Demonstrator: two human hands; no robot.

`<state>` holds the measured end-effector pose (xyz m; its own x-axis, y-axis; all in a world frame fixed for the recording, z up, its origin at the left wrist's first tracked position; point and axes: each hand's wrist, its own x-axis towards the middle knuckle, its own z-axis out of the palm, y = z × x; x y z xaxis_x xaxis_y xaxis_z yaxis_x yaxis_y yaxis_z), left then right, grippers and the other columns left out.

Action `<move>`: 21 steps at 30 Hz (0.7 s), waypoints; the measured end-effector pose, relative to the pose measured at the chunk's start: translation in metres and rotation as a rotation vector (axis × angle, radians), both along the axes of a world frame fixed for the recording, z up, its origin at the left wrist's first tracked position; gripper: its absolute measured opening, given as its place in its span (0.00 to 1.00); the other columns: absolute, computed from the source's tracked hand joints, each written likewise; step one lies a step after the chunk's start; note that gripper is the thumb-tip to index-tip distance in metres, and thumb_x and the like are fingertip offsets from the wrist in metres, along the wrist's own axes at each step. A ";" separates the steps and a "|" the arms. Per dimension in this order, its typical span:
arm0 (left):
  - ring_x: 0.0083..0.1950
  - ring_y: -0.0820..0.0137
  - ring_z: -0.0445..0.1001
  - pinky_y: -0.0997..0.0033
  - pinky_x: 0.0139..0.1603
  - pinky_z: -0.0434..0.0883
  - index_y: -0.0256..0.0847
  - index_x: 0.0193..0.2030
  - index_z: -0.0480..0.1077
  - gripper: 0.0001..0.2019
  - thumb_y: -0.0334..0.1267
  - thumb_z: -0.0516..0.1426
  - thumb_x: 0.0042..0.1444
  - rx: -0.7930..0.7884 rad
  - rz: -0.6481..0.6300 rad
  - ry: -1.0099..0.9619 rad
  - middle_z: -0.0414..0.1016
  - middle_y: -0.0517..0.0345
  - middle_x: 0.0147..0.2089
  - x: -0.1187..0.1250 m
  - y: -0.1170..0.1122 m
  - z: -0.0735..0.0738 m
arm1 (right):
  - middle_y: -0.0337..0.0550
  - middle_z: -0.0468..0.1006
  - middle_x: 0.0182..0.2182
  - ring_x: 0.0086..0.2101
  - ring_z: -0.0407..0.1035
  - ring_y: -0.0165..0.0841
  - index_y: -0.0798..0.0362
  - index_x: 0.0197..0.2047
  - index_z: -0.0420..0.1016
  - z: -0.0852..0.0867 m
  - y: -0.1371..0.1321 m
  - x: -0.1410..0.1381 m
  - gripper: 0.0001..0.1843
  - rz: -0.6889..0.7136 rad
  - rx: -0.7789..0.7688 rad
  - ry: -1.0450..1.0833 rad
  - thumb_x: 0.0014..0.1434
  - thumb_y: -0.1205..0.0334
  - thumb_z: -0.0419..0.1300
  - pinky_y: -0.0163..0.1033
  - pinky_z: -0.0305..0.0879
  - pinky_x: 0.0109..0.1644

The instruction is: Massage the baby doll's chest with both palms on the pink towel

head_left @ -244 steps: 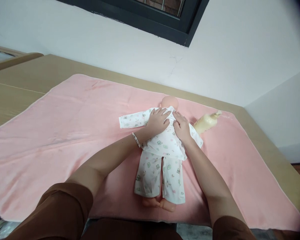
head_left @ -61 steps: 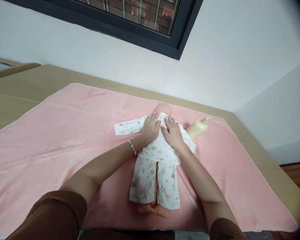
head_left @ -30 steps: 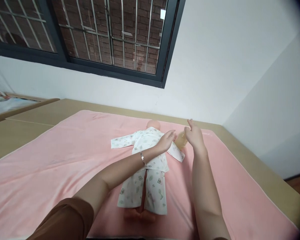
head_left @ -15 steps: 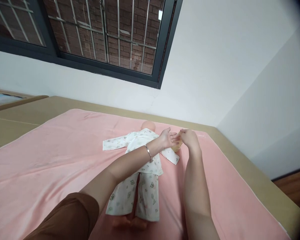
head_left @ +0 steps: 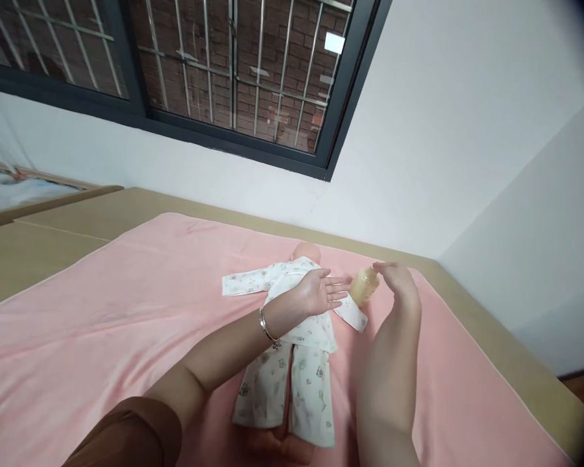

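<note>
A baby bottle (head_left: 365, 287) of yellowish tint stands beside the doll's right-hand sleeve, leaning to the right in the picture. My right hand (head_left: 400, 282) is at its top, with the fingertips closed at the neck; the thumb is hidden. To the left of the bottle, my left hand (head_left: 318, 292) is held palm up with fingers spread, close to the bottle but holding nothing. Beneath my left arm lies a doll (head_left: 305, 251) in a white printed top (head_left: 246, 283) and matching trousers (head_left: 311, 389). My left hand and forearm cover part of its chest.
Under the doll, a pink blanket (head_left: 141, 279) covers much of the wooden surface (head_left: 78, 214). A white wall (head_left: 394, 194) with a dark-framed barred window (head_left: 238, 139) rises behind. At the far left, a wooden-edged frame (head_left: 53, 198) holds pale cloth.
My left hand has drawn back slightly left from the bottle, uncovering more of it. My right hand's fingers look straighter at the bottle's top. The whole view has shifted a little.
</note>
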<state>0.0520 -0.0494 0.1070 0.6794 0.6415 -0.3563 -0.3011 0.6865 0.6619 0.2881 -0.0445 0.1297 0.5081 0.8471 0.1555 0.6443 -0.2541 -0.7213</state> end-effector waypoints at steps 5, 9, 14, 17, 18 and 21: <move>0.67 0.60 0.67 0.62 0.63 0.68 0.33 0.61 0.65 0.23 0.44 0.46 0.65 -0.039 0.083 -0.018 0.64 0.38 0.68 -0.020 0.009 0.011 | 0.50 0.81 0.50 0.55 0.72 0.44 0.53 0.41 0.84 -0.009 0.002 0.004 0.19 0.035 0.070 0.124 0.52 0.56 0.57 0.44 0.66 0.58; 0.69 0.61 0.66 0.62 0.64 0.67 0.31 0.61 0.64 0.23 0.42 0.45 0.65 -0.065 0.095 -0.063 0.64 0.37 0.68 -0.032 0.016 0.018 | 0.48 0.82 0.49 0.54 0.73 0.45 0.52 0.37 0.84 -0.012 0.004 0.007 0.17 0.011 0.110 0.165 0.47 0.54 0.60 0.45 0.67 0.57; 0.67 0.60 0.68 0.58 0.67 0.65 0.34 0.63 0.64 0.24 0.44 0.44 0.66 -0.082 0.106 -0.101 0.67 0.40 0.67 -0.044 0.015 0.025 | 0.48 0.82 0.48 0.50 0.76 0.44 0.52 0.36 0.83 -0.017 0.006 0.010 0.17 -0.012 0.107 0.126 0.48 0.57 0.56 0.46 0.69 0.54; 0.67 0.62 0.67 0.59 0.68 0.64 0.35 0.64 0.63 0.24 0.44 0.43 0.67 -0.071 0.105 -0.137 0.66 0.41 0.68 -0.053 0.009 0.033 | 0.52 0.79 0.53 0.54 0.73 0.46 0.52 0.34 0.83 -0.012 0.003 -0.001 0.16 -0.050 0.078 -0.020 0.50 0.59 0.55 0.48 0.65 0.59; 0.68 0.62 0.67 0.59 0.68 0.63 0.34 0.64 0.63 0.24 0.43 0.43 0.67 -0.065 0.104 -0.145 0.66 0.41 0.68 -0.055 0.006 0.036 | 0.54 0.77 0.56 0.56 0.71 0.47 0.53 0.35 0.83 -0.008 0.000 -0.009 0.16 -0.061 0.071 -0.082 0.51 0.60 0.54 0.49 0.64 0.60; 0.69 0.62 0.66 0.59 0.69 0.62 0.33 0.64 0.63 0.24 0.43 0.43 0.67 -0.045 0.109 -0.154 0.66 0.40 0.68 -0.062 -0.003 0.045 | 0.57 0.68 0.63 0.62 0.64 0.48 0.54 0.42 0.83 0.008 -0.017 -0.043 0.19 -0.007 0.084 -0.193 0.55 0.61 0.52 0.49 0.59 0.65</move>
<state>-0.0098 -0.0522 0.1519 0.6552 0.7003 -0.2834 -0.4708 0.6718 0.5718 0.2451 -0.0612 0.1373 0.4677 0.8237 0.3205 0.7711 -0.2030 -0.6035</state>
